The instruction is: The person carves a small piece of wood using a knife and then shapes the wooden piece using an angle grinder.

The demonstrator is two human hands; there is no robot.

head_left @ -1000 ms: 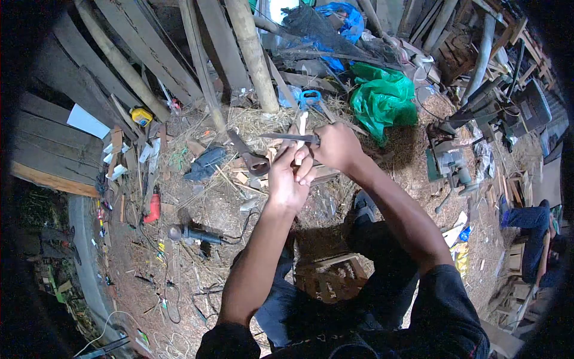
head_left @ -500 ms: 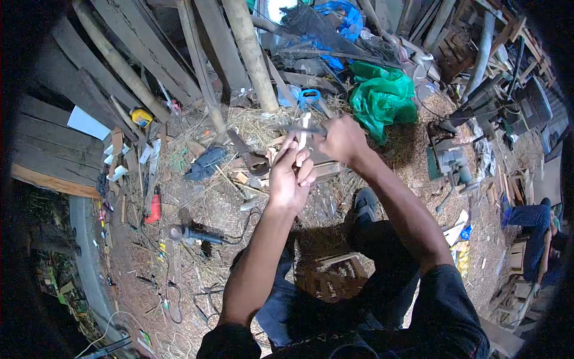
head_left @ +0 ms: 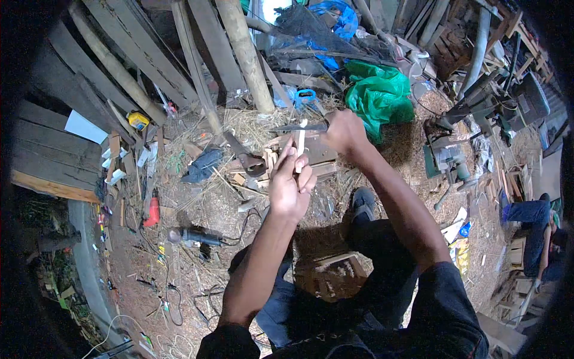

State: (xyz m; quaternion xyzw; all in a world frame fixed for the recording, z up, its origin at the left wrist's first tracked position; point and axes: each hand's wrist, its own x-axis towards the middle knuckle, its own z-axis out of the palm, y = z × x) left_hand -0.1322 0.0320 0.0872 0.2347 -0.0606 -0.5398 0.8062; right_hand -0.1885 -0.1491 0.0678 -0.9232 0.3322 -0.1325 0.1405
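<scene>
My left hand (head_left: 290, 186) is wrapped round a small pale piece of wood (head_left: 301, 143) that stands up out of the fingers. In my right hand (head_left: 345, 135) is a knife, its handle mostly hidden by the fist. The dark knife blade (head_left: 290, 127) points left and lies across the upper part of the wood, near its tip. Below and behind the hands are some cut wooden blocks (head_left: 323, 170) on the ground. A handsaw (head_left: 250, 164) with a wooden handle lies just left of them.
An angle grinder (head_left: 194, 236) and a red power drill (head_left: 153, 212) lie on the littered ground to the left. A green plastic sheet (head_left: 379, 99) is heaped ahead. To the right stands a bench machine (head_left: 448, 161); another person (head_left: 532, 233) is at the far right edge.
The knife has shifted slightly left and now lies nearer the top of the wood. The wood stands a little more upright in my left hand.
</scene>
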